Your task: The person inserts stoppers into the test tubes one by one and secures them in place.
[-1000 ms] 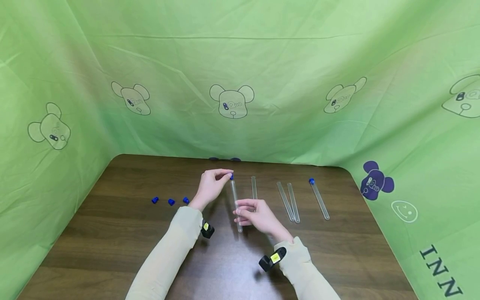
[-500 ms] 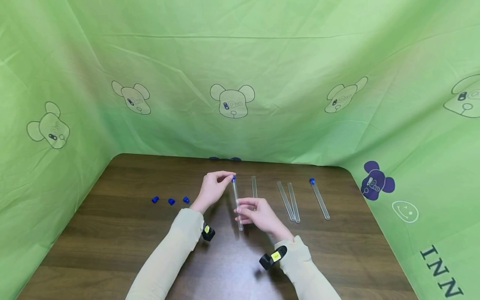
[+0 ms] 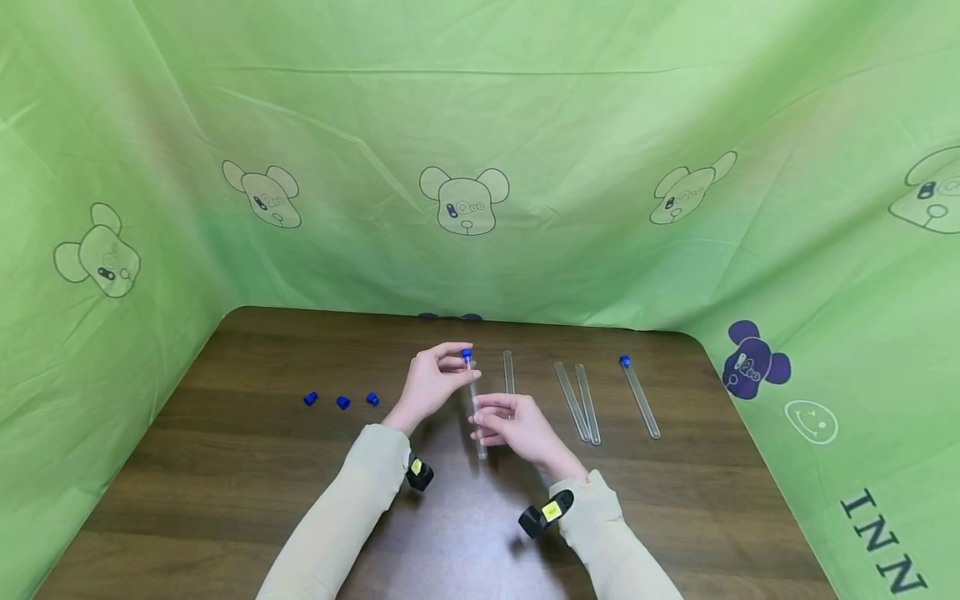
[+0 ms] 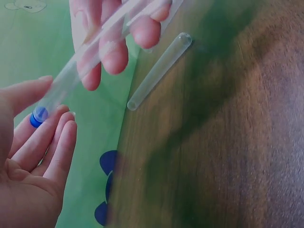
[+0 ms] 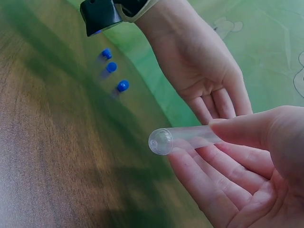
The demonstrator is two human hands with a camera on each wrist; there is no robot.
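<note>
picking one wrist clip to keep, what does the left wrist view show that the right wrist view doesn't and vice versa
Only the left wrist view shows the blue cap on the held tube, an uncapped tube lying on the table and a purple print. Only the right wrist view shows three loose blue caps, the held tube's rounded end and a black wrist device. Both share the held tube, left grip, right grip, table and green cloth.

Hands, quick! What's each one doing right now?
Left hand: closed, holding the clear tube near its blue cap.
Right hand: closed, holding the same tube lower down.
</note>
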